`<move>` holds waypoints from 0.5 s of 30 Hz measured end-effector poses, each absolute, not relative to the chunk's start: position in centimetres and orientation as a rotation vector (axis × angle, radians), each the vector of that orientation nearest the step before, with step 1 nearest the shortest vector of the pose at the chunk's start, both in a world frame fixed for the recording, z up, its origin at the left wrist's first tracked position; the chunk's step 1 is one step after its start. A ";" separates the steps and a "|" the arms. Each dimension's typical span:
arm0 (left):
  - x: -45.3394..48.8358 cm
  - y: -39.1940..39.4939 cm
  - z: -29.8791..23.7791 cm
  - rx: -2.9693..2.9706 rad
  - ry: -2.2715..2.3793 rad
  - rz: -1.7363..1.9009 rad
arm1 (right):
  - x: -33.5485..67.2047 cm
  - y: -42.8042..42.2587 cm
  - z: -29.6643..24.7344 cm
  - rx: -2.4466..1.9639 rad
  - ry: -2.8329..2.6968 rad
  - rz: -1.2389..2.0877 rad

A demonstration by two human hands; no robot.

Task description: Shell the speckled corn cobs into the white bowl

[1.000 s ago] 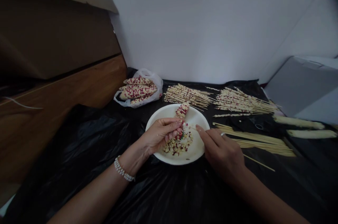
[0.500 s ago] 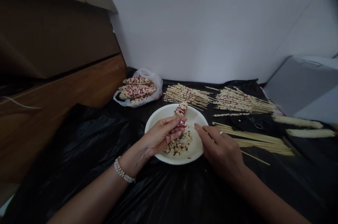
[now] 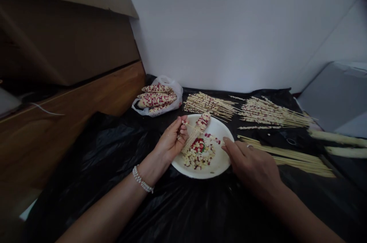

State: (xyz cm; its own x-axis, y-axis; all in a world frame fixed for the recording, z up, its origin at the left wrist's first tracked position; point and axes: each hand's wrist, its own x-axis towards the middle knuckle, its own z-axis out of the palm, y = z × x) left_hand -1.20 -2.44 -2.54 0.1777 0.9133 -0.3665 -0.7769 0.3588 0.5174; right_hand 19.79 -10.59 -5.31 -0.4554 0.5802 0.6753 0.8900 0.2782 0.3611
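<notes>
A thin skewer [image 3: 194, 127] spans the space between my two hands, above a white bowl [image 3: 222, 162]. Red and pale corn kernels [image 3: 212, 138] are threaded along it near my right hand [image 3: 249, 162], whose fingers pinch that end. My left hand [image 3: 172, 140] is closed at the other end, with small kernels at its fingertips; the exact grip is partly hidden. Behind the skewer, a partly stripped corn cob [image 3: 203, 121] leans in the bowl, its lower part bare. Loose kernels [image 3: 199, 159] cover the bowl's bottom.
Speckled cobs [image 3: 157, 99] lie in a plastic bag [image 3: 178, 92] at the back left. Two piles of kernel-loaded skewers [image 3: 210, 105] lie behind the bowl and at right. Bare skewers [image 3: 301, 157] and stripped cobs [image 3: 346, 152] lie to the right on black plastic sheeting [image 3: 123, 147].
My left hand has moved left, away from the cob, and my hands are farther apart. More of the skewer and its threaded kernels now shows. The view has shifted slightly.
</notes>
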 end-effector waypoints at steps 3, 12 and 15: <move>-1.0 -2.5 -2.5 0.232 0.717 1.230 | 19.6 -11.0 -5.2 -1.371 -2.093 -1.028; 0.2 -3.8 -2.4 0.291 0.786 1.132 | 18.9 -11.7 -5.2 -1.373 -2.105 -0.971; 0.7 -4.5 -2.5 0.357 0.794 1.061 | 18.6 -11.8 -5.4 -1.384 -2.097 -0.951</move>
State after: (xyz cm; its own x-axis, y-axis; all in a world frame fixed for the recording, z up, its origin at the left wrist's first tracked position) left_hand 0.70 -4.55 -2.50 0.2518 0.8787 -0.4056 -0.6368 0.4660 0.6143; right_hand 18.55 -11.76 -5.42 -0.3946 0.6080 0.6889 0.9188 0.2582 0.2984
